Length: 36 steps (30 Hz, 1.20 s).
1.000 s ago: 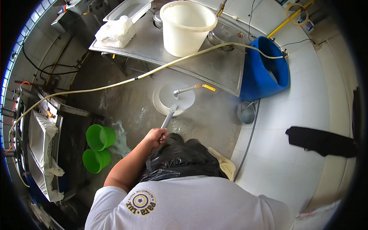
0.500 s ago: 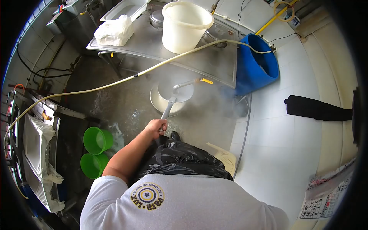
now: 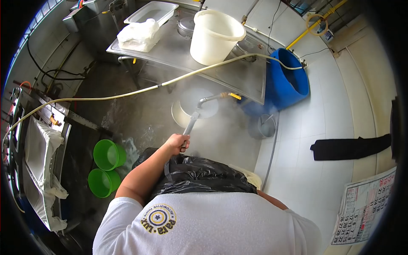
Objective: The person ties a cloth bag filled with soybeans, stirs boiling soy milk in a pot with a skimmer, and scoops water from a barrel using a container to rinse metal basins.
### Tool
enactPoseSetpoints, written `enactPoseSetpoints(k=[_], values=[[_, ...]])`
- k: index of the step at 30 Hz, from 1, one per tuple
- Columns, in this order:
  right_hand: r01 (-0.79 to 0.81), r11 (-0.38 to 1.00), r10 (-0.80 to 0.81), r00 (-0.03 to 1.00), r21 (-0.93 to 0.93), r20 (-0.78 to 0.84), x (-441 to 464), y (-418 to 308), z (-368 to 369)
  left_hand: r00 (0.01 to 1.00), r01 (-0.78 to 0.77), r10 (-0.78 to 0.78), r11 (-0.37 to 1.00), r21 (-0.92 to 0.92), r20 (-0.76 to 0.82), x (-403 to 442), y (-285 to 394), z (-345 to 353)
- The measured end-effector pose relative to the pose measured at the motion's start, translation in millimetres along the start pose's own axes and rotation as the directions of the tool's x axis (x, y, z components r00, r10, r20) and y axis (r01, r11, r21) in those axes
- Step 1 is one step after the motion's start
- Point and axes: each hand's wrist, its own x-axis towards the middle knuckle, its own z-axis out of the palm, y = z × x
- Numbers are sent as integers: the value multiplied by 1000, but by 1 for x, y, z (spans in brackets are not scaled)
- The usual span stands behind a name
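Note:
My left hand (image 3: 178, 143) is closed around a grey metal handle (image 3: 191, 124), held out in front of my black plastic apron (image 3: 204, 172). The handle's far end meets or overlaps a bent metal pipe (image 3: 208, 99) with a yellow valve lever (image 3: 235, 96). Behind the pipe, a round whitish vessel (image 3: 199, 106) stands low by the floor, blurred by steam, with a cream rim or second container (image 3: 179, 115) at its left. My right hand is hidden; only a strip of right forearm shows beside my shirt.
A metal table (image 3: 178, 55) holds a white bucket (image 3: 212, 42), a white bag (image 3: 138, 37) and a tray (image 3: 153, 12). A pale hose (image 3: 127, 94) crosses the view. Green buckets (image 3: 102, 182) stand left; a blue barrel (image 3: 289, 80) and grey bucket (image 3: 262, 127) stand right.
My left hand and the handle have shifted slightly up and right in view. A strip of my right forearm has come into sight. Steam still drifts about the vessel.

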Motion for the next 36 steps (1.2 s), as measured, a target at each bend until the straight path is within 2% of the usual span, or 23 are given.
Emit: enactPoseSetpoints(k=[4,6,7,8,9,10,11,12,14,15,17,20,21,22,23,24,25,26,28,30,31,33,36], values=[[-184,955,196,980,-232,29,4,38,-34,1000,-5,5,1000,7,2,2,-1,-6],[-243,912,242,969,-330,-46,19,42,-69,1000,3,-3,1000,11,-10,4,-2,-5],[-205,929,179,978,-308,-111,34,35,-85,1000,6,-6,1000,16,-21,6,0,-2],[48,944,-101,984,-326,-148,80,41,-92,1000,7,-7,1000,17,-21,3,4,5],[110,985,-70,959,135,-274,79,2,-103,999,10,-8,999,39,-49,-3,9,15],[135,899,-25,966,417,-259,53,-62,-113,997,14,-9,998,62,-76,-5,13,22],[215,811,-95,966,544,-239,94,-81,-106,997,14,-8,998,66,-77,-1,15,25],[241,768,-116,963,593,-242,97,-125,-100,998,24,-18,994,108,-55,6,14,27],[278,756,-281,956,593,-90,58,-224,-95,999,34,-29,988,151,-36,22,12,30],[267,687,-350,937,675,-14,58,-255,-81,999,46,-41,983,179,-34,31,12,32],[102,600,-428,879,793,211,33,-313,-63,998,50,-43,977,208,-39,35,15,42],[-225,486,-534,688,844,491,14,-358,-49,977,-26,96,940,340,-192,15,19,78],[-271,400,-640,602,876,478,14,-365,-40,983,-42,114,903,428,-146,12,16,79],[-268,405,-645,594,874,481,15,-365,-37,987,-59,126,858,511,-97,10,17,79],[-264,347,-653,622,900,433,16,-363,-37,986,-162,150,741,651,75,5,19,69],[-257,288,-656,649,922,386,13,-363,-40,985,-162,157,744,648,67,-10,24,65],[-306,213,-590,716,928,372,16,-363,-44,985,-172,140,817,551,100,-25,28,62],[-311,218,-593,711,925,378,21,-362,-50,983,-171,122,877,449,136,-40,30,58],[-372,242,-562,699,896,442,59,-341,-53,986,-151,89,848,507,143,-72,36,55],[-419,253,-582,654,872,483,87,-324,-47,927,-355,317,573,739,199,-104,43,52],[-411,251,-545,688,877,479,84,-321,-50,928,-352,318,578,737,195,-114,42,45],[-409,246,-504,720,879,477,82,-315,-50,849,-430,520,574,696,96,-136,32,27],[-444,219,-373,785,869,495,91,-305,-47,812,-411,579,651,638,-68,-171,23,9]])
